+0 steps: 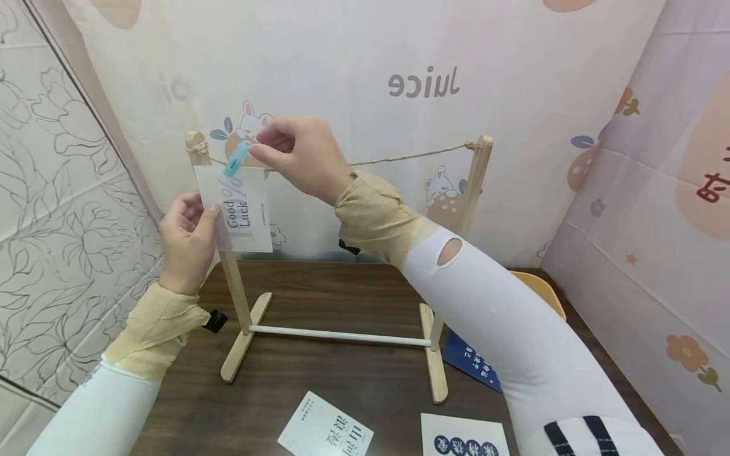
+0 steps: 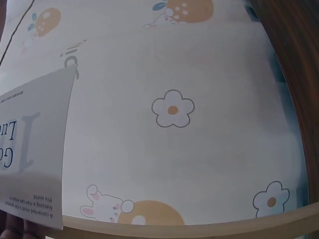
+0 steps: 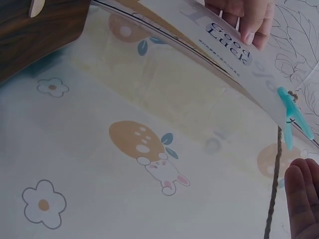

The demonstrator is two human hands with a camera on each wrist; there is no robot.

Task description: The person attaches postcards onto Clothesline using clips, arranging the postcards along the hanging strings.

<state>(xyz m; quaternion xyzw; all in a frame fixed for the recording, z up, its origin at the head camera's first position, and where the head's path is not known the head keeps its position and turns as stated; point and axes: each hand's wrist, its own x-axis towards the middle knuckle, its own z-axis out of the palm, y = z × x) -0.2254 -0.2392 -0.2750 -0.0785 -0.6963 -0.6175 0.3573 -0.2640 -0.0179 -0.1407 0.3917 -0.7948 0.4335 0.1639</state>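
A white "Good Luck" card (image 1: 256,234) hangs at the left end of a twine line (image 1: 410,156). My left hand (image 1: 189,244) holds the card's left edge, thumb across the front and fingers behind. A turquoise clothespin (image 1: 236,159) sits on the card's top edge at the twine; in the right wrist view its two handles are spread apart. Right beside these handles is my right hand (image 1: 305,155), its fingers (image 3: 301,201) fairly straight and apart from the clothespin. The left wrist view shows part of the card (image 2: 42,134), with fingertips at its lower corner.
A wooden stand (image 1: 478,177) with a white crossbar (image 1: 342,335) carries the twine above a dark wood table (image 1: 342,285). Two pale cards (image 1: 310,424) lie in front, a blue card (image 1: 470,361) by the right foot. Behind my right arm shows a yellow container (image 1: 542,288).
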